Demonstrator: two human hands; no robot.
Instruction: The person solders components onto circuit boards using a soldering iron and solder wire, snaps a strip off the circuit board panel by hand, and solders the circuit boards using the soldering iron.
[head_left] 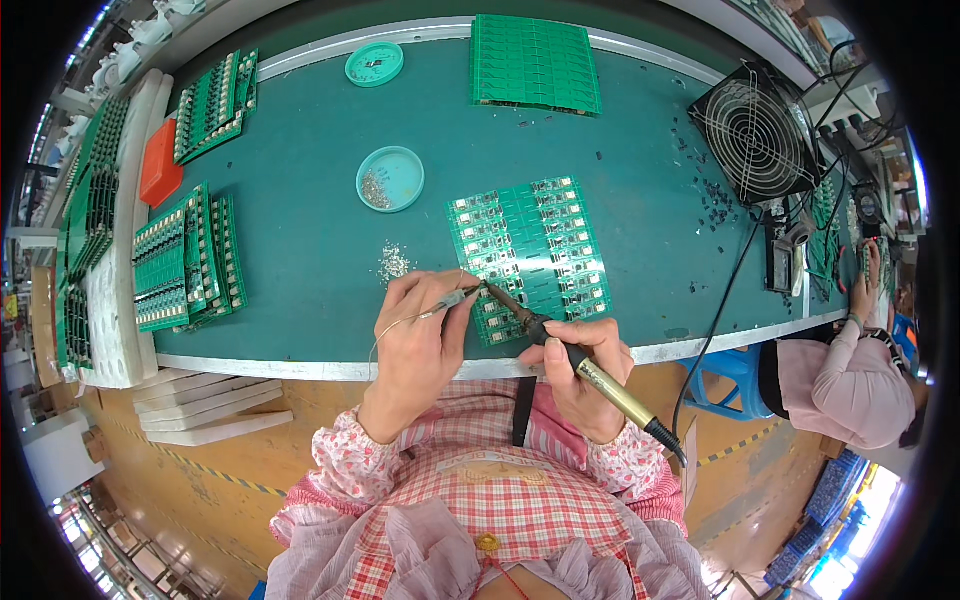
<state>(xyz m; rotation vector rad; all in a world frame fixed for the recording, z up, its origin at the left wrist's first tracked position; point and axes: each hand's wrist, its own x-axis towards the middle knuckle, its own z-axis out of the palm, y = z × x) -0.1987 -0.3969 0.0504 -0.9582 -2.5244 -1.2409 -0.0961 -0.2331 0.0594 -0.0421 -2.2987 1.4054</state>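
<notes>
A green circuit board panel (pixel 530 235) lies on the bench, with rows of white and black parts down both sides. My right hand (pixel 590 370) is closed round a soldering iron (pixel 615 393) with a gold and black handle. Its tip meets the lower left part row of the panel. At the same spot, my left hand (pixel 415 330) pinches a slim grey tool (pixel 452 300) with a dark tip; a thin wire trails from its back end. Whether the two tips touch is too small to tell. Small silvery parts (pixel 394 262) lie loose beside my left hand.
Round green dishes (pixel 390 180) (pixel 374 64) stand beyond my left hand. Stacked boards (pixel 535 65) sit at the back, more (pixel 188 262) at left by a red box (pixel 160 165). At right are a fan (pixel 758 140), black scraps, the iron's cable (pixel 722 300) and another person's hand (pixel 865 285).
</notes>
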